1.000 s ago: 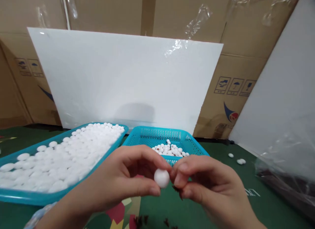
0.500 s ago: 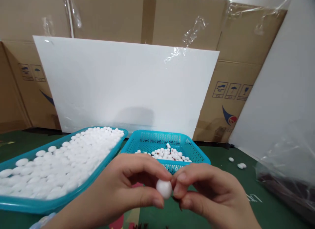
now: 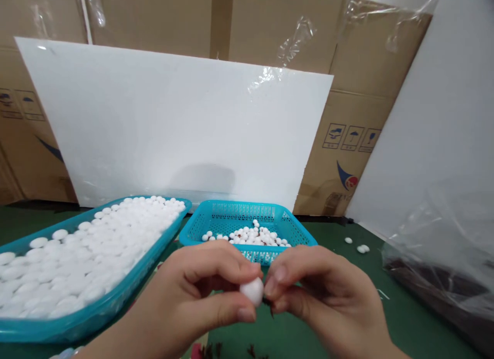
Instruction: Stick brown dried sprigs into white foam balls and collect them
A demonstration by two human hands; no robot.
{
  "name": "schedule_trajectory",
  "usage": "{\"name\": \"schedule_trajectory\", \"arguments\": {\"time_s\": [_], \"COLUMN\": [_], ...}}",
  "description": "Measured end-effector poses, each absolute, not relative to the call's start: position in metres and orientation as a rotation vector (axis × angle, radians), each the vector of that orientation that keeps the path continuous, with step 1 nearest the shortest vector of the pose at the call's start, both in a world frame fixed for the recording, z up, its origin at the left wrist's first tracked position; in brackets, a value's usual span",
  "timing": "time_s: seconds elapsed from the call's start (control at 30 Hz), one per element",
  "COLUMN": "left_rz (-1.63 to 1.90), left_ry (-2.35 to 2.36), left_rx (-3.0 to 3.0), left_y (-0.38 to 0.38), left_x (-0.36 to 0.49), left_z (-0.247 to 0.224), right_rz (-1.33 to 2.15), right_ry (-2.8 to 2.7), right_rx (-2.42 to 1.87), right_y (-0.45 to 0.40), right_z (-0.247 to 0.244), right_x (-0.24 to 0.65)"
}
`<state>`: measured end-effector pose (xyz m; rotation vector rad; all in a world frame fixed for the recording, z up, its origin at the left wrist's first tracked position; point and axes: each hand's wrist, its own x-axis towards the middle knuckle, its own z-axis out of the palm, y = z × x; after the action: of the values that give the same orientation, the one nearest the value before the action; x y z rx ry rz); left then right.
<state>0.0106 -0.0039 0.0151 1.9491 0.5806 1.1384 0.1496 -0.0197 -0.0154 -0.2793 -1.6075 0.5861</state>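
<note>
My left hand (image 3: 212, 287) is closed, pinching a small white ball (image 3: 252, 291) between thumb and fingers. Close beside it, my right hand (image 3: 320, 292) has its thumb and fingertips pressed together on a small dark brown twig-like piece (image 3: 269, 305), mostly hidden by the fingers. This piece is at the ball's right side; whether it enters the ball I cannot tell. Behind the hands stands a turquoise perforated basket (image 3: 304, 234), with white balls and reddish-brown bits in it. More brown twig-like pieces (image 3: 252, 352) show at the bottom edge.
A long turquoise tray (image 3: 152, 269) full of white balls lies on the left. Several loose white balls (image 3: 362, 249) rest on the green tabletop (image 3: 347, 266). At the right is a clear plastic bag (image 3: 436, 261) with dark contents. A white board (image 3: 173, 122) and cardboard boxes (image 3: 270, 19) stand behind.
The view has turned slightly, so the background sits further left. My right hand has brought the brown piece against the ball's side, and more of that piece shows.
</note>
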Motion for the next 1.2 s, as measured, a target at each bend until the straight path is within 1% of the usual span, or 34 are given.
{"name": "schedule_trajectory", "arguments": {"time_s": [0.17, 0.43, 0.77, 0.83, 0.9, 1.03, 1.1, 1.2], "left_rz": [1.236, 1.295, 1.328, 1.326, 1.29, 1.224, 1.19, 1.035], "left_ry": [0.506, 0.456, 0.451, 0.507, 0.605, 0.742, 0.875, 1.159], "left_rx": [2.083, 2.159, 2.319, 2.294, 2.243, 1.931, 1.876, 1.965], "left_y": [-0.005, -0.004, -0.006, -0.006, -0.006, 0.0, 0.006, 0.014], "left_x": [0.009, 0.01, 0.016, 0.016, 0.016, 0.013, 0.01, 0.0], "left_z": [0.009, -0.002, -0.002, 0.002, 0.006, 0.009, 0.009, 0.016], "right_rz": [0.509, 0.363, 0.622, 0.6, 0.497, 0.315, 0.3, 0.364], "right_ry": [-1.625, -1.762, -1.864, -1.886, -1.904, -1.938, -1.928, -1.845], "right_rx": [-0.273, -0.352, -0.407, -0.407, -0.4, -0.361, -0.446, -0.738], "right_y": [-0.019, -0.023, -0.02, -0.02, -0.019, -0.014, -0.008, 0.01], "right_z": [-0.015, -0.005, -0.009, -0.008, -0.009, -0.011, -0.01, -0.01], "right_x": [0.149, 0.15, 0.156, 0.156, 0.154, 0.151, 0.151, 0.156]}}
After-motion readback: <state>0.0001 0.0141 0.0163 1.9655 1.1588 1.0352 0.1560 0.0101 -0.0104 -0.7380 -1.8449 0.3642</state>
